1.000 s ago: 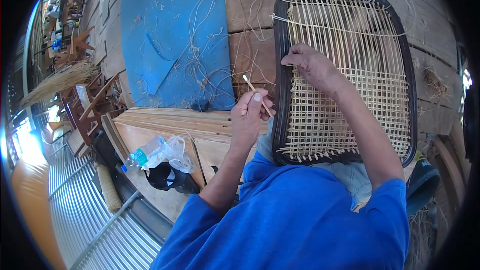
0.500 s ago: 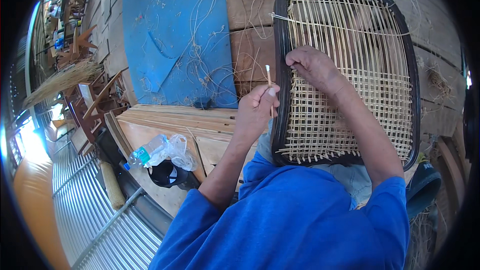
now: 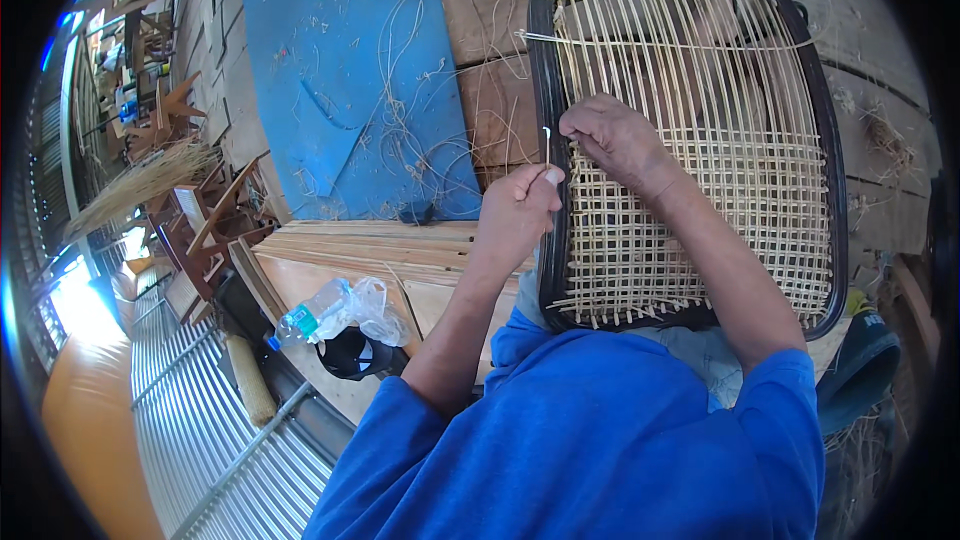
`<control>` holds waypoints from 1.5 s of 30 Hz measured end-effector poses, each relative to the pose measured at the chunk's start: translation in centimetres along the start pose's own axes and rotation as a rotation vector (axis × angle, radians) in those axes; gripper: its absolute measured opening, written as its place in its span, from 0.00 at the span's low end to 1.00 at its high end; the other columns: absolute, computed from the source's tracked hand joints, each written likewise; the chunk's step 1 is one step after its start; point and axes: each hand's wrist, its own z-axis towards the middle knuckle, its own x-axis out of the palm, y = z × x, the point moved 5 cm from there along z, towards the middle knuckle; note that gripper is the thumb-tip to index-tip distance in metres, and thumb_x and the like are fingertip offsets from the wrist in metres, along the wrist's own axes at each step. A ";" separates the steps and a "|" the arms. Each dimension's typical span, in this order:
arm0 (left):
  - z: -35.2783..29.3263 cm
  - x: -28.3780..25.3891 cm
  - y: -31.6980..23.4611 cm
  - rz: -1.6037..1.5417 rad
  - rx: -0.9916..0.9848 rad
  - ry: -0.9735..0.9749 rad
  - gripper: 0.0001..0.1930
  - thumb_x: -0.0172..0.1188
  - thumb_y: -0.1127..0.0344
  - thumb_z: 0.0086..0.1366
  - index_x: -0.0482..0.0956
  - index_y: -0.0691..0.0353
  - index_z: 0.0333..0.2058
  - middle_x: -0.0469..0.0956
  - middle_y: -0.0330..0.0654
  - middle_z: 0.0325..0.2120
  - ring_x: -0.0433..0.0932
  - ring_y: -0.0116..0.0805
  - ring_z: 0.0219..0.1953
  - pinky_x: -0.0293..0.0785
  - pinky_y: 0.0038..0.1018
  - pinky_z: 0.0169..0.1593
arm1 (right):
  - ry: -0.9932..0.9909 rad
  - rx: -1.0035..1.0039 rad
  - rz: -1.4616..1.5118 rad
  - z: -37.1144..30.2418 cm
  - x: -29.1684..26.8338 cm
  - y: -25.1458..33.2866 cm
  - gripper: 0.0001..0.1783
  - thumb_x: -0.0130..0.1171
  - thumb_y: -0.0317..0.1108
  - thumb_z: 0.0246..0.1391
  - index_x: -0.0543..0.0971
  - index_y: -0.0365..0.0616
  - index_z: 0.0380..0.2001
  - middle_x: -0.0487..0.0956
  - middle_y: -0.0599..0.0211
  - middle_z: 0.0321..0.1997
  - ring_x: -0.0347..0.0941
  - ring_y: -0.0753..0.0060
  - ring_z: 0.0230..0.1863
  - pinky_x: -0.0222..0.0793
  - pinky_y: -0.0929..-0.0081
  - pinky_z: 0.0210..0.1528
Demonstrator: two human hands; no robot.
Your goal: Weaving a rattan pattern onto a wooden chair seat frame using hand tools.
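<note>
Two bare hands are seen near the middle of the frame, at the left rim of a dark-framed woven cane seat [image 3: 833,190] that fills the upper right. The left hand [image 3: 515,212] is curled into a loose fist, thumb and forefinger pressed together on a thin pale cane strand [image 3: 546,147] that stands upright just above the knuckles, beside the seat's left edge. The right hand [image 3: 612,136] is laid on the weave close to that edge, its fingers bent and bunched toward the strand; whether anything is pinched by them cannot be told.

One clear plastic bottle [image 3: 312,312] with a blue-and-green label band is lying on its side at lower left centre, just beside a crumpled clear plastic bag [image 3: 374,300] and above a black rounded object. One blue sheet [image 3: 345,60] is spread over the wooden planks at upper centre, with loose cane strands scattered across it. One stack of pale wooden boards [image 3: 380,243] is laid below the sheet, left of the left hand. A blue garment is seen along the bottom of the frame.
</note>
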 end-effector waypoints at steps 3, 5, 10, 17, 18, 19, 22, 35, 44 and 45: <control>0.3 0.2 -0.4 0.025 -0.024 0.020 0.12 0.49 0.64 0.64 0.76 0.67 0.36 0.70 0.35 0.18 0.66 0.21 0.17 0.64 0.18 0.23 | 0.006 0.076 0.020 0.2 0.0 0.1 0.09 0.54 0.22 0.44 0.73 0.45 0.32 0.74 0.65 0.29 0.72 0.62 0.34 0.70 0.71 0.36; 0.4 0.2 -0.5 0.043 -0.031 0.019 0.12 0.49 0.64 0.64 0.76 0.67 0.35 0.70 0.35 0.17 0.66 0.21 0.17 0.64 0.18 0.22 | 0.067 0.212 0.039 0.3 0.1 -0.1 0.13 0.53 0.22 0.45 0.71 0.44 0.36 0.73 0.65 0.28 0.72 0.65 0.31 0.69 0.72 0.36; 1.1 0.2 -0.4 0.088 -0.073 0.033 0.12 0.49 0.64 0.63 0.76 0.68 0.34 0.70 0.35 0.16 0.66 0.21 0.16 0.63 0.19 0.22 | 0.074 0.335 0.159 0.2 0.3 -0.7 0.17 0.53 0.25 0.47 0.68 0.46 0.43 0.73 0.66 0.29 0.72 0.62 0.33 0.69 0.67 0.37; 1.3 0.4 -1.1 0.148 -0.090 0.039 0.11 0.50 0.64 0.62 0.77 0.66 0.32 0.70 0.33 0.16 0.64 0.19 0.14 0.59 0.17 0.18 | 0.064 0.372 0.180 0.0 0.4 -0.9 0.23 0.55 0.24 0.48 0.63 0.45 0.49 0.76 0.65 0.29 0.75 0.64 0.33 0.70 0.70 0.38; 1.3 0.4 -1.2 0.161 -0.086 0.031 0.11 0.50 0.64 0.62 0.77 0.65 0.31 0.70 0.33 0.16 0.64 0.18 0.14 0.58 0.17 0.17 | 0.062 0.375 0.186 0.1 0.3 -0.8 0.23 0.55 0.24 0.48 0.63 0.45 0.49 0.76 0.65 0.29 0.75 0.64 0.33 0.70 0.70 0.38; 1.3 0.3 -1.1 0.166 -0.089 0.031 0.11 0.50 0.64 0.62 0.77 0.65 0.31 0.70 0.33 0.16 0.64 0.18 0.14 0.58 0.17 0.17 | 0.069 0.408 0.194 0.2 0.2 -0.8 0.23 0.55 0.25 0.48 0.63 0.45 0.49 0.76 0.65 0.30 0.75 0.64 0.33 0.70 0.70 0.38; 1.6 0.3 -1.1 0.178 -0.063 0.041 0.11 0.50 0.64 0.62 0.77 0.65 0.31 0.70 0.33 0.16 0.63 0.18 0.14 0.57 0.17 0.17 | 0.081 0.452 0.224 0.1 0.2 -1.0 0.24 0.55 0.26 0.48 0.62 0.45 0.50 0.77 0.65 0.30 0.75 0.63 0.34 0.70 0.69 0.38; 1.6 0.4 -1.4 0.219 -0.067 0.032 0.11 0.50 0.64 0.62 0.77 0.65 0.29 0.70 0.33 0.14 0.62 0.17 0.14 0.57 0.17 0.17 | 0.070 0.460 0.202 0.0 0.3 -1.2 0.23 0.55 0.27 0.49 0.61 0.45 0.49 0.77 0.63 0.31 0.76 0.61 0.34 0.71 0.67 0.37; 1.4 0.5 -1.5 0.268 -0.046 0.045 0.11 0.50 0.65 0.62 0.77 0.66 0.29 0.70 0.33 0.15 0.63 0.17 0.15 0.58 0.17 0.19 | 0.106 0.510 0.208 0.0 -0.1 -0.7 0.20 0.54 0.29 0.51 0.64 0.41 0.47 0.77 0.59 0.35 0.74 0.56 0.37 0.70 0.65 0.40; 1.3 0.5 -1.4 0.264 -0.032 0.045 0.11 0.50 0.65 0.62 0.77 0.66 0.29 0.70 0.33 0.15 0.63 0.18 0.15 0.58 0.18 0.19 | 0.108 0.511 0.208 0.0 -0.1 -0.7 0.20 0.54 0.29 0.51 0.64 0.41 0.47 0.77 0.59 0.35 0.74 0.56 0.37 0.70 0.65 0.40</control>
